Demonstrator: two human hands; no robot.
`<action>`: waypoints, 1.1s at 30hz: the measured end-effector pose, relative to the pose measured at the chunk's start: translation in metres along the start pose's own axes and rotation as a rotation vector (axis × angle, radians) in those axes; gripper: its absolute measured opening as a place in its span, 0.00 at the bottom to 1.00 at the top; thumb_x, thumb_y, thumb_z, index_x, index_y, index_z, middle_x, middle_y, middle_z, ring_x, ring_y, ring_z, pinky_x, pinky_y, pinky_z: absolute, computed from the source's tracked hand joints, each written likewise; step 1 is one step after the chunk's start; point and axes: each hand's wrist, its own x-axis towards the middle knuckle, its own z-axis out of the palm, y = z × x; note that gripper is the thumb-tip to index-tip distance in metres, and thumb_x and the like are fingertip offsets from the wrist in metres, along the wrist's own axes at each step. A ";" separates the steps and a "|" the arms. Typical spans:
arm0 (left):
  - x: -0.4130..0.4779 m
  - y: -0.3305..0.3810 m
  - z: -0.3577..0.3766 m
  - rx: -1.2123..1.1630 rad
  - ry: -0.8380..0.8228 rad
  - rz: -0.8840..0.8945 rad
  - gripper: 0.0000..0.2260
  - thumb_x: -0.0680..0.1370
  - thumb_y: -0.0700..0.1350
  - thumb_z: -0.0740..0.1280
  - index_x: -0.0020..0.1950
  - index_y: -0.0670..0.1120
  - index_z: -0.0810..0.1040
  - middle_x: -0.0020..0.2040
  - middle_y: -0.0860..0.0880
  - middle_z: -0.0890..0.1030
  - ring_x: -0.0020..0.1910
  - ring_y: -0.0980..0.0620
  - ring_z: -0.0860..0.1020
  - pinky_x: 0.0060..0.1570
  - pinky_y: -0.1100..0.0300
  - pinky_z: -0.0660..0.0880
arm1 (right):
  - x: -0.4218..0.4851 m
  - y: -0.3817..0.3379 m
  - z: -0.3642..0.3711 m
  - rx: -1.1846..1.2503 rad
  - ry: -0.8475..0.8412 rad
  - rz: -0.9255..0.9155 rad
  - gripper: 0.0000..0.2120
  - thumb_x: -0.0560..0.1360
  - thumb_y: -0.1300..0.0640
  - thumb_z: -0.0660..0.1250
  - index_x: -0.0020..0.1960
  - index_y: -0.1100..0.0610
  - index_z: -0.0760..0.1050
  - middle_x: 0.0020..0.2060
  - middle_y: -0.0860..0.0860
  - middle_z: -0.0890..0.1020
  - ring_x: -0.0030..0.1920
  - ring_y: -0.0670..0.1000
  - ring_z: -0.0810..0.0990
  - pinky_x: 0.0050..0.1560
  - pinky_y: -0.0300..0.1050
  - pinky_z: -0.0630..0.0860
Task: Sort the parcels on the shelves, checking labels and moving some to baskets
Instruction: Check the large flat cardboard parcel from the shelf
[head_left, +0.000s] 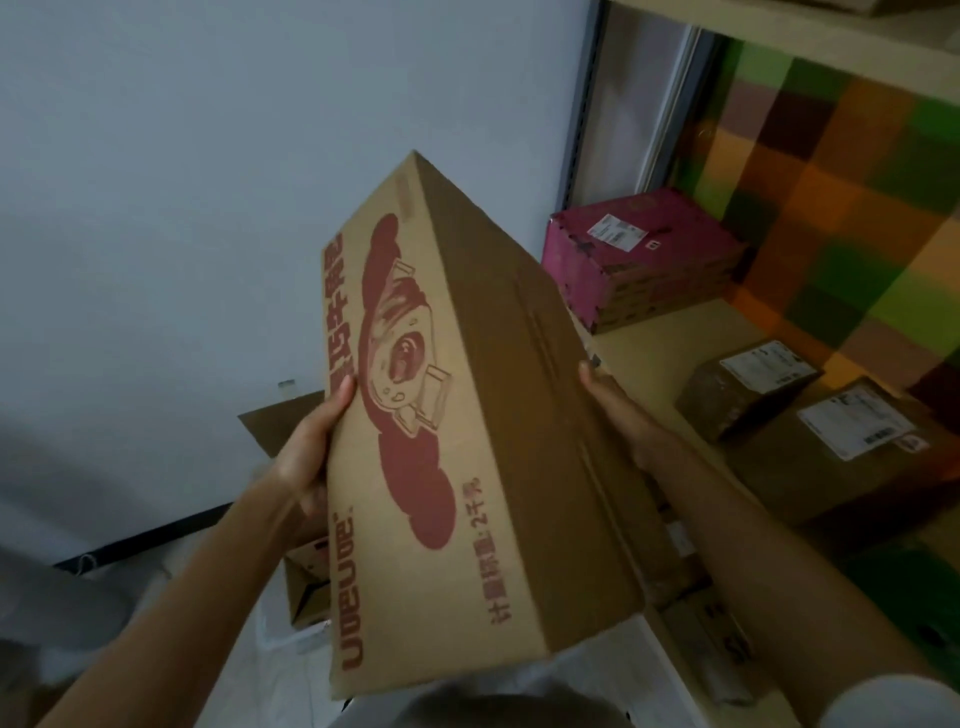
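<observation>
The red-printed cardboard box (457, 405) is held tilted in the air beside the shelf (654, 351), where a pink parcel (639, 249) sits. The left hand (306, 452) grips its left edge, thumb on the printed face. The right hand (618, 410) clasps the right side, and the other fingers of both hands are hidden behind the box.

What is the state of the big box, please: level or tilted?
Tilted. The big box slants upward, one edge uppermost, held between the left hand and right hand.
</observation>
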 end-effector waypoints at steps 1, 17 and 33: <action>-0.003 -0.002 0.004 -0.021 -0.017 -0.008 0.38 0.63 0.61 0.80 0.67 0.43 0.77 0.54 0.39 0.83 0.47 0.42 0.84 0.44 0.47 0.81 | 0.004 0.009 -0.004 0.014 -0.070 0.070 0.36 0.77 0.33 0.59 0.78 0.51 0.62 0.74 0.52 0.69 0.73 0.57 0.68 0.72 0.55 0.66; 0.024 -0.010 0.010 0.543 0.308 -0.042 0.23 0.77 0.55 0.67 0.70 0.47 0.72 0.58 0.45 0.81 0.51 0.47 0.81 0.40 0.54 0.75 | 0.012 0.044 0.006 0.024 0.161 -0.056 0.38 0.65 0.51 0.82 0.70 0.52 0.70 0.58 0.49 0.80 0.56 0.52 0.79 0.56 0.51 0.78; 0.012 -0.027 -0.023 0.220 0.270 -0.090 0.24 0.78 0.59 0.64 0.70 0.49 0.71 0.58 0.38 0.82 0.52 0.39 0.82 0.41 0.47 0.81 | -0.003 0.024 -0.028 0.173 -0.018 -0.024 0.23 0.80 0.36 0.57 0.59 0.51 0.80 0.57 0.61 0.82 0.54 0.63 0.81 0.56 0.54 0.77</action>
